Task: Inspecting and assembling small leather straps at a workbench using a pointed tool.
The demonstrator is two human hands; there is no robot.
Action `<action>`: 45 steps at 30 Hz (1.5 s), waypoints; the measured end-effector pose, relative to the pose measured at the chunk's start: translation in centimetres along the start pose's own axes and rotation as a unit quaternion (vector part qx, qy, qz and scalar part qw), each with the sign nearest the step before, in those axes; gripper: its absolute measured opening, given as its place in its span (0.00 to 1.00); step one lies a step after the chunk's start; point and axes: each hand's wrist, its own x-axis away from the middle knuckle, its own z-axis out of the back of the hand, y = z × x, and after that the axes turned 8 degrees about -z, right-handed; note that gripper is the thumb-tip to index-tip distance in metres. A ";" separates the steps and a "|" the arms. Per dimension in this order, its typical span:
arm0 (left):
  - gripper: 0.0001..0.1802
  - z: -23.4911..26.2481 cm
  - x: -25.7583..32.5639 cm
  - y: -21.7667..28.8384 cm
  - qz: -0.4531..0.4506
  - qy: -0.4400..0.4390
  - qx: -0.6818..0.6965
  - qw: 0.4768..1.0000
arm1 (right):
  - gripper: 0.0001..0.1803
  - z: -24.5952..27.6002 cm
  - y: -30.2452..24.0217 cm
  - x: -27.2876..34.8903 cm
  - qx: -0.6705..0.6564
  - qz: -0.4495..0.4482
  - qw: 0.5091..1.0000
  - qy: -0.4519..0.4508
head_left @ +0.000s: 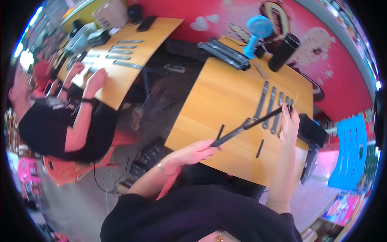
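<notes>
A long, narrow dark strap (231,136) is stretched at a slant over the table's near half. My left hand (195,152) is closed round its lower end. The upper end is pinched by my right hand (289,125), beside a thin yellowish sliver (296,99) I cannot identify. Near the strap's middle a small band or joint shows. Just beyond lies a row of several grey straps (261,101), partly hidden by the held strap and my right hand. Two short black strips rest on the wood, one by my left hand (220,131), the other strip (260,148) nearer me.
At the table's (201,109) far side are a bundle of dark straps (224,54), a blue fan (254,36) and a black bottle (284,52). A black box (312,131) sits at the right edge, near a blue chair (350,153). Another person (52,125) works at the left table (153,40).
</notes>
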 end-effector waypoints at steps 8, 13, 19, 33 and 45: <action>0.10 2.9 3.4 2.9 0.052 -0.028 0.000 0.998 | 0.10 0.1 -3.4 -2.3 -0.053 0.081 0.995 0.016; 0.10 3.0 3.9 4.4 0.043 -0.001 -0.051 0.998 | 0.10 -1.3 -4.4 -2.5 -0.029 0.115 0.993 0.007; 0.09 4.2 4.3 4.4 0.035 0.010 -0.018 0.999 | 0.07 -2.9 -5.5 -2.3 -0.063 0.095 0.993 0.016; 0.22 5.8 3.7 -0.7 -0.133 0.182 0.375 0.899 | 0.11 -2.0 -0.4 0.0 0.277 0.357 0.891 0.040; 0.23 3.3 1.9 -0.9 -0.162 0.194 0.424 0.870 | 0.19 -4.6 6.2 1.6 0.543 0.300 0.778 -0.102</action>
